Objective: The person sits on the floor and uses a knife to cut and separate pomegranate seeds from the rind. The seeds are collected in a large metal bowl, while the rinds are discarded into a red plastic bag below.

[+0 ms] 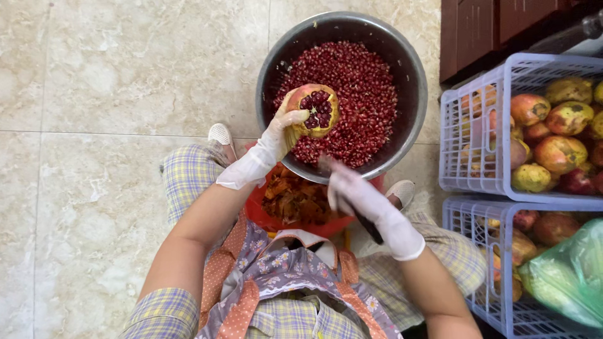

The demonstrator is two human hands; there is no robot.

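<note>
Marble floor tiles (pixel 113 94), pale and glossy, lie underneath. One round metal bowl (pixel 414 69) holds loose red seeds. Two lilac plastic crates (pixel 477 125) of whole fruit stand right. Gloved left hand (pixel 273 141) grips a halved pomegranate (pixel 317 110) over the bowl; gloved right hand (pixel 370 210) clasps a dark-handled tool (pixel 367 226), blurred.

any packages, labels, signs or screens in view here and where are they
No labels, signs or screens show.
Green plastic bag: lower right, lying in the lower crate; crumpled, translucent green.
Two plastic crates, the upper crate above it: right edge; pale lilac lattice walls, filled with yellow-red pomegranates.
</note>
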